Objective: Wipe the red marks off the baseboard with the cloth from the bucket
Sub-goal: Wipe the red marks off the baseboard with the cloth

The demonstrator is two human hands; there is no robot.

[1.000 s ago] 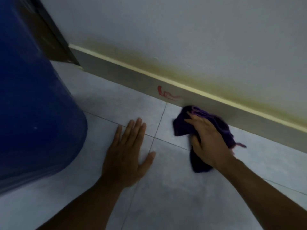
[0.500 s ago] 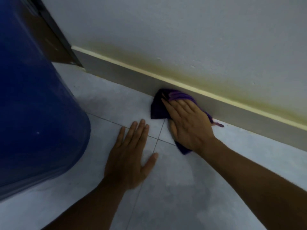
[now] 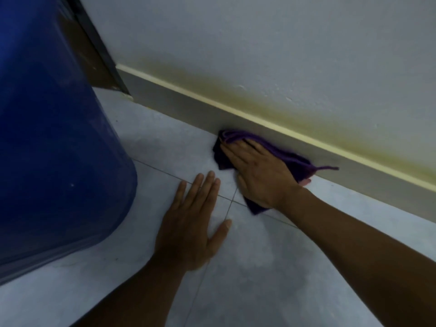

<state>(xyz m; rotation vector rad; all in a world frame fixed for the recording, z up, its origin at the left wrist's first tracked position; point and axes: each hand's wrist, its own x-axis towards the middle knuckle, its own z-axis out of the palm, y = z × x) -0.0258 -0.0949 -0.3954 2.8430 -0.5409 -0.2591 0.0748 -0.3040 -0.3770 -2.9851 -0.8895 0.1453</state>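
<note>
Currently cloth point(image 3: 282, 151) was pressed on baseboard point(image 3: 188, 107) by flat right hand point(image 3: 259, 173), left hand point(image 3: 188, 232) spread on floor point(image 3: 259, 279). Marks could be smeared by light pressure.

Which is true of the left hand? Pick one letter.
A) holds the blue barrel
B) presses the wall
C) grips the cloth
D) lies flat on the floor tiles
D: the left hand lies palm down, fingers straight, on the floor tiles, apart from the cloth that the right hand presses to the baseboard.
</note>
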